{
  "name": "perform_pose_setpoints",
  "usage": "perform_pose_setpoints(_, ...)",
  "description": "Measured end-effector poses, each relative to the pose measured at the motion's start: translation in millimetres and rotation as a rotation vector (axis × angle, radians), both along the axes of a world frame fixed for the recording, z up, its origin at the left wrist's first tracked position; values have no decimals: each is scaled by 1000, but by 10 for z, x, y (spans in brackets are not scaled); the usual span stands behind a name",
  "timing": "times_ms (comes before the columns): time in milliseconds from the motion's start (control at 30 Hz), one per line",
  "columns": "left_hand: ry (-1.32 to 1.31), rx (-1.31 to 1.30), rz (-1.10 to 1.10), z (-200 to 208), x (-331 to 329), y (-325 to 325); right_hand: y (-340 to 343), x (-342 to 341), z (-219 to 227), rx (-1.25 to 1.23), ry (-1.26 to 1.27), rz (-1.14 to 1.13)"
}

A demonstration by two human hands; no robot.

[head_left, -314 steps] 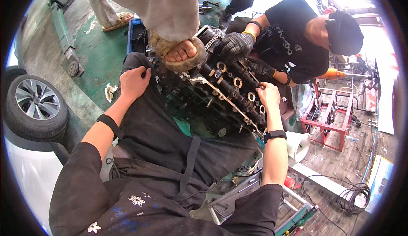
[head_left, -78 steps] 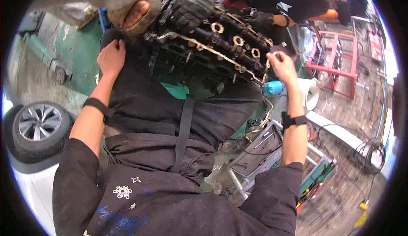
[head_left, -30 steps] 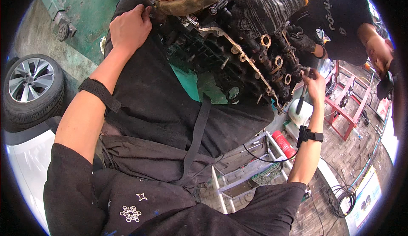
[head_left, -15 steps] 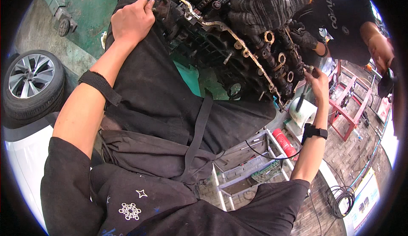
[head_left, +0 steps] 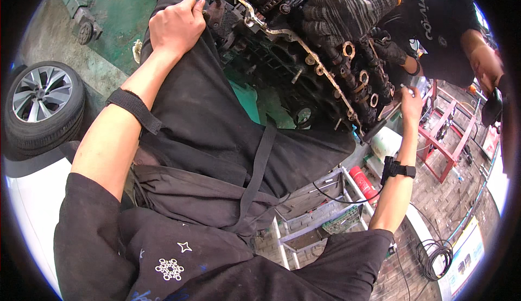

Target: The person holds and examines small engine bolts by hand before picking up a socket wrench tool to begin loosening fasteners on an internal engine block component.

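Note:
A dirty, dark engine (head_left: 304,57) with a pale gasket edge along its rim stands in front of me. My left hand (head_left: 176,25) is closed over my raised knee at the engine's left end; whatever its fingers hold, if anything, is hidden. Beyond the engine's right end, my right hand (head_left: 411,103) is closed on what looks like a ratchet wrench (head_left: 386,121). Its metal shaft slants down to a dark handle, and a short silver end shows at my fingers. A co-worker's hand in a striped knit glove (head_left: 350,11) lies over the engine's upper side.
Another gloved hand (head_left: 392,51) is at the engine's far right. A wheel with tyre (head_left: 43,103) lies at left beside a white car panel (head_left: 38,203). Below right are a tool cart (head_left: 309,219), a red cylinder (head_left: 362,179), a red metal frame (head_left: 445,138) and a coiled black cable (head_left: 434,257).
My right hand has shifted slightly off the engine's end, and the tool has swung from nearly upright to a slant. The view has moved slightly; my left hand keeps its place on the knee.

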State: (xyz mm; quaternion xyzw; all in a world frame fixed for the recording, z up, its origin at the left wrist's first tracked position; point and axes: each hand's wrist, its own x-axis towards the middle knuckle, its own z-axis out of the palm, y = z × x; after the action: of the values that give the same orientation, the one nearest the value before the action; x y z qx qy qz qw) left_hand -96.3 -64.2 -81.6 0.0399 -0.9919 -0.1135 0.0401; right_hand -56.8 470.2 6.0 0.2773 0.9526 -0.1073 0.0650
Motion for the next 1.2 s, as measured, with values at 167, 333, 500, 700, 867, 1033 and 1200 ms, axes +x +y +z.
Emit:
perform_pose_setpoints(167,-20,-4,5,30,11,-35,-101,-89,155,-274,44,-99)
perform_pose_setpoints(333,24,33,-7,-2,42,-50,-245,-69,299,-822,155,-500)
perform_pose_setpoints(500,28,22,-6,115,-27,1,193,-23,110,-240,-60,-181)
perform_pose_setpoints(700,69,24,-26,-36,0,-28,140,71,-129,-268,-103,33)
perform_pose_setpoints(867,46,8,-12,-39,17,-37,102,163,-139,-288,-16,67)
perform_pose_setpoints(1033,38,12,-7,-56,11,-43,59,118,-81,10,-98,258)
perform_pose_setpoints(1200,48,10,18,50,63,-13,-268,52,-115,251,-200,304)
